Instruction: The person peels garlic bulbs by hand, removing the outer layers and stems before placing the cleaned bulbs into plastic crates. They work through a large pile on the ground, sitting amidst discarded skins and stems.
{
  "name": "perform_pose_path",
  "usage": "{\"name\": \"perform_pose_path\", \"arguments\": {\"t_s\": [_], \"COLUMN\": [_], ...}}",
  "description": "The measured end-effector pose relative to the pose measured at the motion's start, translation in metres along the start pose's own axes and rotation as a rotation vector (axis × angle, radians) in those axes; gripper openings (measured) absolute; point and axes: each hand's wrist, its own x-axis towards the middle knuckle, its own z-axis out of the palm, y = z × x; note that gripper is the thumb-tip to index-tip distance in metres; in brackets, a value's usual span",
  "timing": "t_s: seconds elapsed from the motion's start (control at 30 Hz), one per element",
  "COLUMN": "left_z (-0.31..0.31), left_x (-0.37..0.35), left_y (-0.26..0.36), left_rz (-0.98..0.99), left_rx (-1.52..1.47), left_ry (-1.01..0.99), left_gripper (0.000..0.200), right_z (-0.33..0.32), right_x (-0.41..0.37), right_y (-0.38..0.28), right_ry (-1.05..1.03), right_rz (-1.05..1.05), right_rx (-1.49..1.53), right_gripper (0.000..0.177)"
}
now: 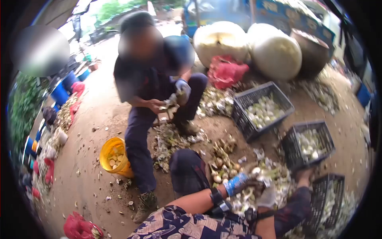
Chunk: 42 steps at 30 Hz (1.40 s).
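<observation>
My left hand (250,185), in a glove with a blue patterned cuff, reaches in low at the right of centre. Close beside it is my right hand (267,196) in a pale, dirty glove. Both look curled in towards each other; what lies between the fingers is blurred and too small to name. Just left of my hands is a pile of onion-like bulbs (223,172) with roots and stems. Papery peelings and leaves (280,177) lie around and beneath the hands.
Black crates of pale bulbs stand to the right: a far one (248,131), a middle one (292,153) and a near one (318,195). A person (147,79) sits opposite, handling leafy scraps. A yellow bucket (129,171) holds bulbs. Large jars (274,51) stand behind.
</observation>
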Motion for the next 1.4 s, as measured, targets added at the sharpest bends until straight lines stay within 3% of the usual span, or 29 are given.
{"name": "perform_pose_path", "arguments": {"t_s": [0.03,0.07,0.1,0.13,0.17,0.2,0.23,0.27,0.3,0.37,0.47,0.5,0.57,0.6,0.63,0.7,0.77,0.8,0.9,0.93,1.1,1.13,1.17,1.23,1.27,1.3,1.33,1.37,1.4], "left_z": [-0.008,-0.024,-0.016,-0.021,-0.017,-0.049,-0.036,-0.035,-0.024,-0.033,-0.034,-0.033,-0.025,-0.026,-0.027,-0.034,-0.031,-0.031,-0.033,-0.034,-0.043,-0.039,-0.038,-0.035,-0.032,-0.029,-0.026,-0.025,-0.027], "left_x": [-0.002,0.006,-0.001,0.0,0.0,0.016,0.006,0.006,0.008,0.005,0.005,0.005,0.004,0.003,0.0,-0.002,0.003,0.003,0.003,0.004,0.011,0.008,0.006,0.002,0.002,0.001,0.002,0.003,0.007], "left_y": [0.002,-0.018,-0.011,-0.014,-0.008,-0.022,-0.002,0.003,0.002,0.013,0.012,0.009,0.006,0.006,0.003,-0.002,-0.002,0.0,-0.001,-0.003,-0.01,-0.008,-0.009,-0.011,-0.008,-0.006,-0.005,-0.003,-0.004], "left_rz": [0.259,0.284,0.021,-0.024,-0.226,-0.084,-0.173,-0.188,-0.208,-0.158,-0.08,-0.048,-0.029,-0.055,-0.083,-0.027,0.324,0.219,0.302,0.296,0.6,0.45,0.446,0.07,-0.008,-0.012,-0.015,-0.014,0.027], "left_rx": [0.531,0.519,0.181,0.453,-0.146,-0.268,-0.391,-0.397,-0.541,-0.466,-0.278,-0.191,-0.112,-0.042,0.025,0.358,1.08,0.763,0.928,0.926,1.24,1.141,1.144,0.502,0.381,0.385,0.155,-0.075,-0.131], "left_ry": [-0.056,-0.072,-0.009,0.154,0.118,0.12,0.099,0.005,0.122,-0.103,0.046,0.087,0.114,0.107,0.107,0.048,-0.049,-0.029,0.001,-0.003,-0.133,-0.109,-0.114,0.039,0.029,0.025,-0.03,-0.083,-0.092], "left_gripper": [0.033,0.03,0.029,0.033,0.035,0.035,0.034,0.032,0.033,0.031,0.034,0.035,0.04,0.042,0.045,0.05,0.046,0.042,0.034,0.034,0.03,0.029,0.029,0.034,0.039,0.039,0.037,0.034,0.039], "right_z": [-0.001,-0.009,0.01,0.006,0.01,0.016,0.011,0.007,0.005,-0.014,-0.047,-0.054,-0.057,-0.057,-0.055,-0.035,-0.012,-0.018,-0.013,-0.006,-0.011,-0.014,-0.017,-0.027,-0.036,-0.046,-0.041,-0.04,-0.045], "right_x": [0.002,0.01,0.003,0.006,0.004,0.002,-0.002,-0.013,-0.019,-0.025,-0.032,-0.009,-0.001,-0.003,-0.004,0.0,0.001,0.006,0.005,0.0,0.003,0.005,0.007,0.013,0.021,0.028,0.029,0.024,0.012], "right_y": [0.007,0.02,0.016,0.029,0.029,0.025,0.028,0.021,0.006,-0.025,-0.068,-0.061,-0.031,-0.023,-0.015,0.002,0.006,0.014,0.012,0.004,0.007,0.009,0.012,0.023,0.034,0.043,0.037,0.032,0.028], "right_ry": [-0.036,0.056,0.016,-0.029,-0.068,-0.179,-0.227,-0.223,-0.227,-0.192,-0.095,-0.088,0.043,0.008,-0.108,-0.184,-0.085,-0.136,-0.176,-0.124,-0.084,-0.08,-0.076,-0.07,-0.055,-0.036,-0.048,-0.046,-0.201], "right_rz": [-0.181,-0.398,-0.472,-0.736,-0.556,-0.532,-0.132,0.018,0.146,0.126,0.039,0.116,-0.044,-0.081,-0.265,-0.383,-0.14,-0.29,-0.103,0.117,0.252,0.267,0.281,0.233,0.092,-0.057,0.041,0.033,0.04], "right_rx": [-0.154,-0.76,-1.115,-1.498,-1.544,-1.307,-0.834,-0.583,-0.333,-0.343,-0.402,-1.223,-2.188,-1.895,-1.527,-1.5,-1.329,-1.454,-1.316,-1.058,-0.869,-0.866,-0.865,-0.889,-1.057,-1.222,-1.498,-1.497,-1.373], "right_gripper": [0.015,0.012,0.009,0.012,0.016,0.018,0.021,0.023,0.026,0.028,0.035,0.04,0.043,0.046,0.041,0.031,0.025,0.026,0.027,0.025,0.029,0.029,0.03,0.029,0.027,0.026,0.024,0.024,0.022]}}
